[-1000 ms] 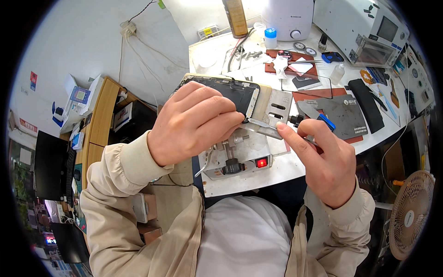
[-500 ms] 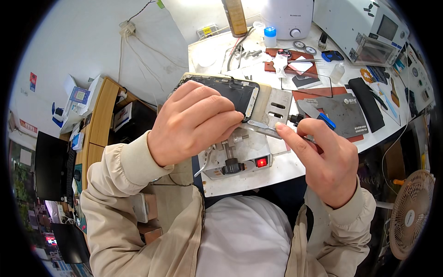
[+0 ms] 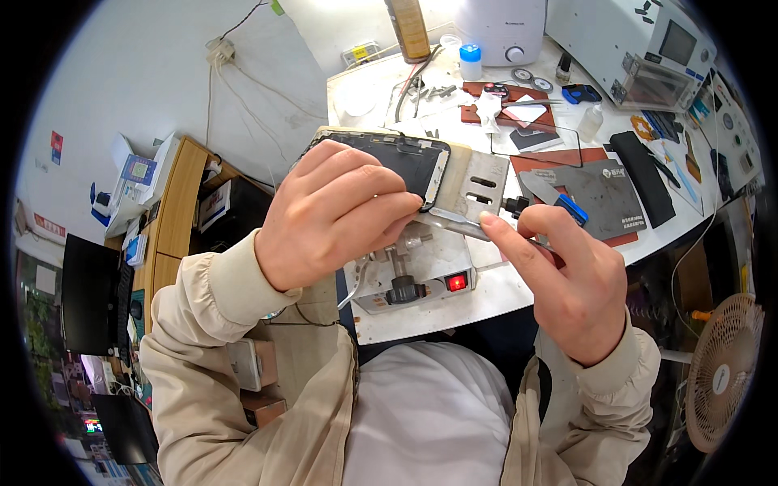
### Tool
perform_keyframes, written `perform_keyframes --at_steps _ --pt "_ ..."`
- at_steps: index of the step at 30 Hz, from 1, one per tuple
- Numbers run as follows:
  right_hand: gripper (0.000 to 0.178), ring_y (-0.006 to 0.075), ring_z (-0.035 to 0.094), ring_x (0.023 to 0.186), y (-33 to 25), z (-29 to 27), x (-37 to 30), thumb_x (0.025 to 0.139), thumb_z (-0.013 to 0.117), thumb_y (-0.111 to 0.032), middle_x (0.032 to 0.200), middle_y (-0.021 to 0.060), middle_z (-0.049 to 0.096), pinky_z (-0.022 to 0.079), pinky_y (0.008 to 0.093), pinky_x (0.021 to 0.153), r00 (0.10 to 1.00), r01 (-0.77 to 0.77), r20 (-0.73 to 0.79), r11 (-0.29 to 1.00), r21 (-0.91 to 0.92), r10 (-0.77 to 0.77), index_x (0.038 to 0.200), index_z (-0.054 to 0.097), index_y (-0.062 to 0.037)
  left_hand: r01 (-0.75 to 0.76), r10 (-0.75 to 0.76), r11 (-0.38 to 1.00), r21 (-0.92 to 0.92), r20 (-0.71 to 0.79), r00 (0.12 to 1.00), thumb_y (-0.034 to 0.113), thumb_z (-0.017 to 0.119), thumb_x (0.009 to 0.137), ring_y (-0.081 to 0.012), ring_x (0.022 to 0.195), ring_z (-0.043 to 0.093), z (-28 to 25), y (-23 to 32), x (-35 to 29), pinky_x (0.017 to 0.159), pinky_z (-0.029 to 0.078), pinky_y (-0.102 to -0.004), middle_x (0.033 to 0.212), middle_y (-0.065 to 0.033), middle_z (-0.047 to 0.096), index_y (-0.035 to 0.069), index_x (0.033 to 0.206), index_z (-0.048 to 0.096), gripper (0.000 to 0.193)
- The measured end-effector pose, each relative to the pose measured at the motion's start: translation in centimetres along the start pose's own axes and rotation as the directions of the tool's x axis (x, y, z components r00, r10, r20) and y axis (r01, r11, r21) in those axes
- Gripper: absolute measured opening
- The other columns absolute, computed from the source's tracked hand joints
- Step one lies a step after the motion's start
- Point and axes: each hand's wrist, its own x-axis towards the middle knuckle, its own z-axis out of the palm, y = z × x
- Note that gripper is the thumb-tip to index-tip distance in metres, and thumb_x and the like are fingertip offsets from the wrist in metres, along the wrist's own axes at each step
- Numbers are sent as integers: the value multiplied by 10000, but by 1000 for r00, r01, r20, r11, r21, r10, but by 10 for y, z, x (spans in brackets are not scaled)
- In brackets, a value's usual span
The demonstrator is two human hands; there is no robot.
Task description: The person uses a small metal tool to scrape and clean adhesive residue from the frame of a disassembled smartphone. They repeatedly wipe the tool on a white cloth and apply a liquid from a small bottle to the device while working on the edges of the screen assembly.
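Note:
A black phone screen with a silver-edged frame (image 3: 412, 164) lies on the top plate of a small metal heating station (image 3: 429, 275) whose red switch is lit. My left hand (image 3: 328, 217) covers the screen's near left part, its fingers curled and the thumb side pinching the near edge by the right corner. In my right hand (image 3: 574, 283) is a thin metal pry blade (image 3: 454, 216), the index finger stretched along it. The blade's tip meets the screen's near right corner, close to my left fingertips; whether it is under the edge I cannot tell.
Right of the station lie a grey mat (image 3: 600, 194) and a knife with a blue handle (image 3: 573, 209). A black pouch (image 3: 642, 180) sits beyond them. Farther back are a blue-capped bottle (image 3: 470, 62), a brown can (image 3: 408, 31) and a boxy machine (image 3: 640, 49). A fan (image 3: 724, 373) stands at right.
The view has shifted slightly. Both hands keep nearly the same pose, and the blade stays at the screen's corner, turned a little.

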Motion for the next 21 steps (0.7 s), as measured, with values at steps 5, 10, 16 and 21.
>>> perform_keyframes --at_steps 5,10,16,21 --pt "484 160 629 705 -5 -1 2 789 772 39 991 64 603 471 319 529 999 -36 -12 999 36 37 1261 824 -55 6 -6 1000 -13 5 1000 48 907 731 -241 857 678 -1 0 1 754 537 -376 960 -34 718 73 1007 799 298" --pt "504 158 658 760 -3 -2 0 772 766 -57 1037 47 603 522 311 551 1000 -13 25 1000 5 13 1274 808 -41 8 -8 1000 -15 11 1000 40 908 727 -245 861 680 -1 0 0 756 537 -379 963 -36 720 70 1004 799 300" --pt "526 174 646 722 -8 1 0 784 736 67 1007 75 601 495 323 533 998 -58 -23 997 49 59 1287 818 -63 5 -5 1000 -17 11 1000 34 911 720 -245 858 682 -1 0 1 752 535 -381 961 -35 721 71 1004 801 307" --pt "525 174 647 727 -8 1 -1 786 739 65 1006 75 598 497 324 533 998 -56 -23 997 49 57 1289 817 -61 7 -7 1000 -23 13 1000 30 911 719 -242 855 683 -1 0 1 751 535 -380 961 -35 722 71 1004 804 308"
